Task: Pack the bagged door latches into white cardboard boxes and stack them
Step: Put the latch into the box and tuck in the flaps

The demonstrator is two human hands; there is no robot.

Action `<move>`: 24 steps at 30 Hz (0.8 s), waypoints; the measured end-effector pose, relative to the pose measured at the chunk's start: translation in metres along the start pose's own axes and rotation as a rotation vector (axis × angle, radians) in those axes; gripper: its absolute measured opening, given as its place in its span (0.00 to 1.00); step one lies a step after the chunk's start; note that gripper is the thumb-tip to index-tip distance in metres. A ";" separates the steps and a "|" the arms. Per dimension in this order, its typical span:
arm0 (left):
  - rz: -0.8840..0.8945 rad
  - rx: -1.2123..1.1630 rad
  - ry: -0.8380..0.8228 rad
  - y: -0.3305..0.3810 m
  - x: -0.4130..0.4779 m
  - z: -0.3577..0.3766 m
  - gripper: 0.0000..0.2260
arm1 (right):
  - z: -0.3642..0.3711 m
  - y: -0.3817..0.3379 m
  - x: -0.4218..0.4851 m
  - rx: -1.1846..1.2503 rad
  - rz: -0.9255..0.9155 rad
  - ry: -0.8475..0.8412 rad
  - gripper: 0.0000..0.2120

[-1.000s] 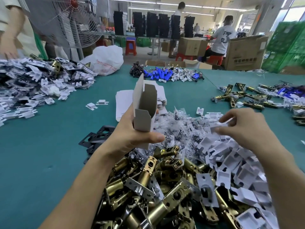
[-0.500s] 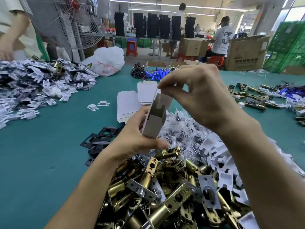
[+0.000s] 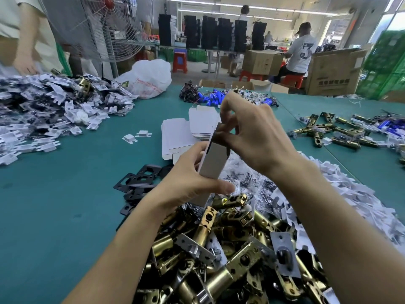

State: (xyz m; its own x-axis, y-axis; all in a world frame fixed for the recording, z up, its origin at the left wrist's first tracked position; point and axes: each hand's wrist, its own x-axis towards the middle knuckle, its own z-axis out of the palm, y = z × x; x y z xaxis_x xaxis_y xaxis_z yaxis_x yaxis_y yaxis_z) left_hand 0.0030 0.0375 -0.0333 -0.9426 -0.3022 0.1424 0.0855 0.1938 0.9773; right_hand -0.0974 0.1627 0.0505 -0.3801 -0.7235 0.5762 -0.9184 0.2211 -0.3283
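Since one second ago the right hand has come from the white inserts at the right to the frame's centre; its fingers pinch the top flap of the white cardboard box. The left hand grips the tilted box lower down, above the door latches at lower centre.

White box, brass latches, teal table
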 end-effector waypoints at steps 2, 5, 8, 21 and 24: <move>-0.022 0.003 0.024 0.000 0.001 -0.001 0.34 | 0.001 0.004 0.005 0.028 0.039 -0.038 0.16; -0.059 0.007 0.051 0.000 0.002 -0.002 0.34 | 0.001 0.009 0.010 0.085 0.059 -0.114 0.12; -0.096 0.000 0.061 0.002 0.002 -0.001 0.35 | 0.001 0.011 0.009 0.120 0.075 -0.087 0.08; -0.128 -0.239 0.614 0.024 -0.007 -0.053 0.42 | 0.071 0.001 0.031 -0.172 0.062 -0.777 0.09; -0.101 -0.246 0.695 0.025 -0.007 -0.058 0.37 | 0.098 -0.009 0.038 -0.250 -0.031 -0.871 0.14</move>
State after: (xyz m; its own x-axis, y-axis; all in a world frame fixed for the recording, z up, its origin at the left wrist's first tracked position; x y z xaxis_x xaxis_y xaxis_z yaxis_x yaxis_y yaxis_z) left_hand 0.0302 -0.0099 -0.0008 -0.5347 -0.8443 0.0362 0.1560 -0.0565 0.9861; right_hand -0.0930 0.0686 0.0019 -0.2306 -0.9475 -0.2217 -0.9625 0.2556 -0.0912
